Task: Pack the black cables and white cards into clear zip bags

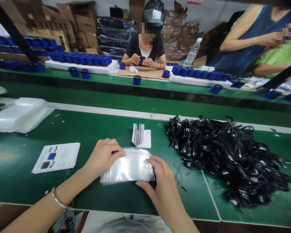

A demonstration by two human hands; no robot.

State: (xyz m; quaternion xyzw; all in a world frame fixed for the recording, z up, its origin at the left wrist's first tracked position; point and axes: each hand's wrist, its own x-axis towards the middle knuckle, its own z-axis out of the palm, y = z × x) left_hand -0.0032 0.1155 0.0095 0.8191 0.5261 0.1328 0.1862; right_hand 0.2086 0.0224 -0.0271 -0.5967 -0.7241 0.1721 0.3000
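A stack of clear plastic bags lies on the green tabletop in front of me, shiny with reflected light. My left hand grips its upper left part, thumb on top and the other fingers curled at the far edge. Around the right end of the stack is my right hand, its fingers on the upper corner and its thumb at the near edge. Just beyond the bags sit small folded leaflets, one standing partly fanned open. A pile of printed sheets lies to the left of my left hand.
A big heap of black USB cables covers the right side. Clear plastic wrapping lies at the left. Across the raised green ledge, a person handles a blue-and-black round item, with trays of similar items nearby.
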